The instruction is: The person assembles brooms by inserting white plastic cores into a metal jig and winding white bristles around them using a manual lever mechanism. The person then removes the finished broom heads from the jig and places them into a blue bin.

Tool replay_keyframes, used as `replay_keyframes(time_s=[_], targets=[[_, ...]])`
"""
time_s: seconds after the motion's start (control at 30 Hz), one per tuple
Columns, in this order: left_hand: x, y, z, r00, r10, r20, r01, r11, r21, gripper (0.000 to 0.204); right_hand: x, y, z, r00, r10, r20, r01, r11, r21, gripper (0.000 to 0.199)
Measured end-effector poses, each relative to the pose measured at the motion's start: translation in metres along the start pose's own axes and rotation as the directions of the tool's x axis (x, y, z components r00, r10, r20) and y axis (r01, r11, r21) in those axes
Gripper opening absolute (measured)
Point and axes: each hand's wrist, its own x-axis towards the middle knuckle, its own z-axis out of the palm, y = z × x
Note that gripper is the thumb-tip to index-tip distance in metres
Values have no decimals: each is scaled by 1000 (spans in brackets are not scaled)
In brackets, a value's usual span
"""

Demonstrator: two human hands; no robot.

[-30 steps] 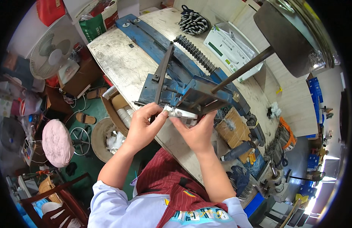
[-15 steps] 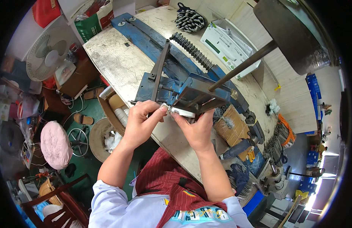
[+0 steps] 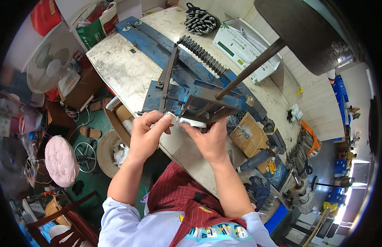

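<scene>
At the far left, a pink-covered stool (image 3: 61, 161) stands on the floor, with a round bin (image 3: 103, 153) holding white scraps to its right. Next comes the left hand (image 3: 144, 133), in front of the counter's (image 3: 180, 149) near edge; its grip is pinched, thumb against forefinger, on a small white piece (image 3: 170, 115) mostly covered by the fingertips. Compared with half a second ago, this hand has drawn a little leftward and the gap to the other thumb has widened. That suggests the two pieces are now apart, though whether they were ever joined I cannot tell. Right of the gap, a white oblong piece (image 3: 193, 122) sits at the front of the blue lever press (image 3: 156, 99). The right hand (image 3: 210, 142) has its grip closed around that piece, thumb on the near side, fingers largely hidden. Farther right lies a cardboard sheet (image 3: 257, 145).
</scene>
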Motion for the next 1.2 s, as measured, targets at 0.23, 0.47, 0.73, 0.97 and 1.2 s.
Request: replay_keyframes(time_s=[0.23, 0.47, 0.73, 0.97, 1.2], targets=[[-2, 7, -12, 989, -118, -86, 104, 983, -152, 21, 6, -3, -2, 996, -86, -3, 86, 993, -77, 70], [-6, 16, -32, 989, -75, -131, 63, 994, -87, 19, 7, -2, -4, 996, -85, -24, 82, 991, -102, 80], [-40, 40, -125, 844, 76, -531, -4, 991, 136, 20, 8, 10, -5, 998, -39, 52, 42, 996, -73, 86], [-112, -59, -212, 856, -161, -491, 436, 734, 520, 21, -12, 0, 3, 998, -33, -56, 33, 999, -3, 99], [-143, -206, -245, 788, -401, -467, 585, 254, 770, 38, 1, 5, 13, 999, 21, -29, -23, 997, -73, 103]])
